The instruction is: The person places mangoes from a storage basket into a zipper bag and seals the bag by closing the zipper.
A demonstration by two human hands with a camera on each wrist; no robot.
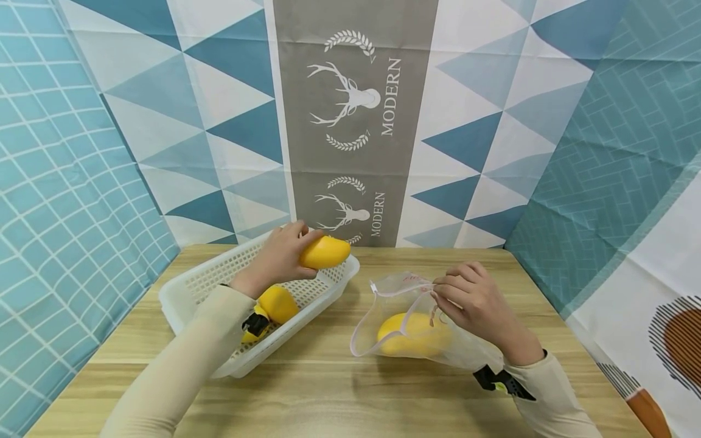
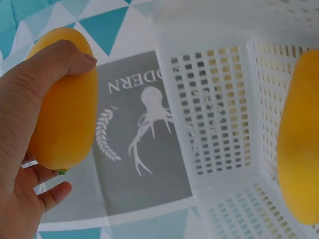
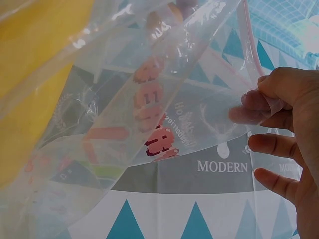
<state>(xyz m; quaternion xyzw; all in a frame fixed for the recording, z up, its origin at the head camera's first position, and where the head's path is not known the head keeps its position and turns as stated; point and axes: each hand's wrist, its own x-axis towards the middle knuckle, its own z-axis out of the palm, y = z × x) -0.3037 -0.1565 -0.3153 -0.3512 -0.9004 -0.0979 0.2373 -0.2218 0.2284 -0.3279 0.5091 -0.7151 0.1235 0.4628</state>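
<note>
A smooth yellow mango (image 1: 325, 252) is gripped by my left hand (image 1: 282, 255), raised over the far right end of the white basket. The left wrist view shows the thumb curled over this mango (image 2: 67, 119), whose small green stem end points down. My right hand (image 1: 473, 298) pinches the upper edge of a clear zip bag (image 1: 378, 298) between thumb and fingers. The bag's mouth gapes toward the left, and another mango (image 1: 413, 334) lies inside it. In the right wrist view, red print shows on the bag (image 3: 149, 104).
The white perforated basket (image 1: 325, 301) stands tilted across the left side of the wooden table (image 1: 306, 395). It holds more yellow mangoes (image 1: 278, 304), partly hidden by my left forearm. A patterned cloth (image 1: 350, 121) rises behind the table.
</note>
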